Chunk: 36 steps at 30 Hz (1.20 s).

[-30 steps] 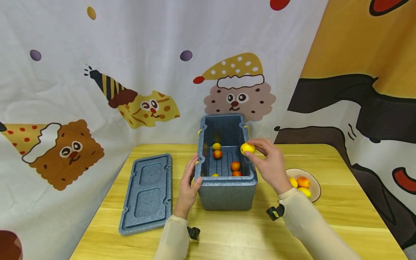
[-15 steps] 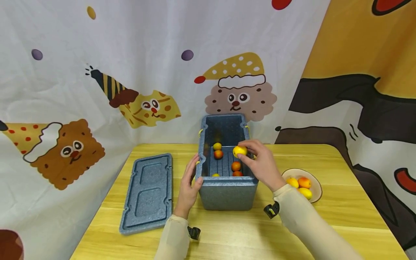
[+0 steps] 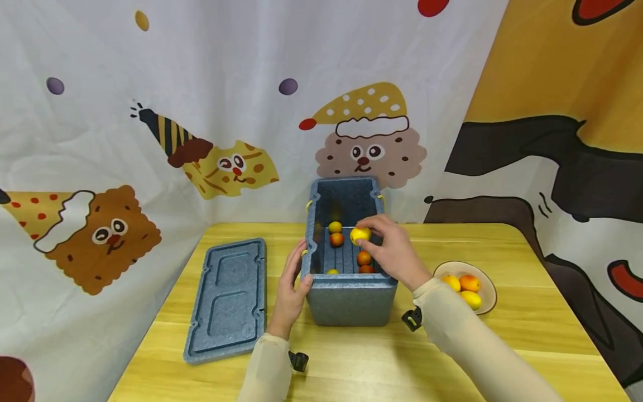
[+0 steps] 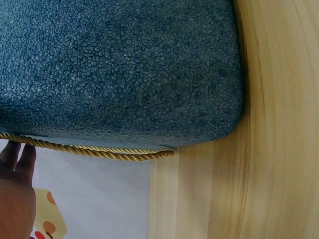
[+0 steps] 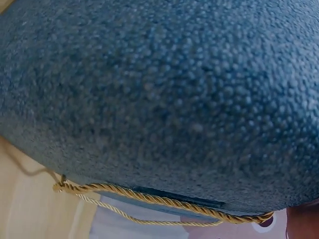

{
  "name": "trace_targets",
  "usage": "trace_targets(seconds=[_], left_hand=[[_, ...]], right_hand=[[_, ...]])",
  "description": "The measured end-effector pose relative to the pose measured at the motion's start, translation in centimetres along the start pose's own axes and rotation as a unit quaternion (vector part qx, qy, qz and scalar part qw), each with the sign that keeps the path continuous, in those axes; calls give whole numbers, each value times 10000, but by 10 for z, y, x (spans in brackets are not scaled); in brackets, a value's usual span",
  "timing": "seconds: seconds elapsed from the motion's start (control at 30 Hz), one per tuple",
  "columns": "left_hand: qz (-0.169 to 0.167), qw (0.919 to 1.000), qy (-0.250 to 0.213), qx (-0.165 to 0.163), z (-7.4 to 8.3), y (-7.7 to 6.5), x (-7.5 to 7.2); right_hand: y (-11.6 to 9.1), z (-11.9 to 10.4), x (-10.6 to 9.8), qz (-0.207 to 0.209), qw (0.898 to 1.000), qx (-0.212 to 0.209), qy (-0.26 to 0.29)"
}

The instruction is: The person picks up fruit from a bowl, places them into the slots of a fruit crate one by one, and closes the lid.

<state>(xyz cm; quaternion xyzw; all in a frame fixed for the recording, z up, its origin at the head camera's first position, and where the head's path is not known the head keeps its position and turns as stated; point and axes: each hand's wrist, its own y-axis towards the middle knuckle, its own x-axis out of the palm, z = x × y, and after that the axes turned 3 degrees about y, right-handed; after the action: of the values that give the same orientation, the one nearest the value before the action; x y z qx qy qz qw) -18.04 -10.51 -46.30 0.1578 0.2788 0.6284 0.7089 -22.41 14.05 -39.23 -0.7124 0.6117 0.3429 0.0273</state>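
In the head view my right hand [image 3: 394,251] pinches a yellow oval fruit [image 3: 359,235] between thumb and fingertips, over the open top of a blue-grey foam cooler box [image 3: 350,304]. Inside, toward the back left, lie a yellow fruit [image 3: 335,227] and an orange-red one [image 3: 336,240]. Two more orange-red fruits sit on the right side, the nearer one partly hidden by the front wall. My left hand [image 3: 289,293] rests against the box's left front corner, thumb at the front rim, fingers along the side. The left wrist view shows its fingers [image 4: 25,162] by the rope handle [image 4: 109,152].
The box's lid [image 3: 226,301] lies flat on the wooden table [image 3: 341,363] to the left. At the right stands a cream plate [image 3: 489,287] with several yellow and orange fruits. A printed cloth [image 3: 241,84] hangs right behind the box and table.
My right hand has moved left with the yellow fruit, from over the box's right rim to above its inside. The left hand has stayed on the corner.
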Motion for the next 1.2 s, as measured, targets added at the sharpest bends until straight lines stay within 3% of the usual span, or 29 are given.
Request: trace_targets(seconds=[0.33,0.53,1.2], left_hand=[[29,9999,129,-28,0,-2,0],[22,10000,33,-1,1,-1,1],[12,9998,-186,42,-2,-1,2]], right_hand=[[2,-2,3,-287,9989,-82,-366],[2,1,3,-388,9967,-348,-623],[0,2,4,-426,9969,-370,-550]])
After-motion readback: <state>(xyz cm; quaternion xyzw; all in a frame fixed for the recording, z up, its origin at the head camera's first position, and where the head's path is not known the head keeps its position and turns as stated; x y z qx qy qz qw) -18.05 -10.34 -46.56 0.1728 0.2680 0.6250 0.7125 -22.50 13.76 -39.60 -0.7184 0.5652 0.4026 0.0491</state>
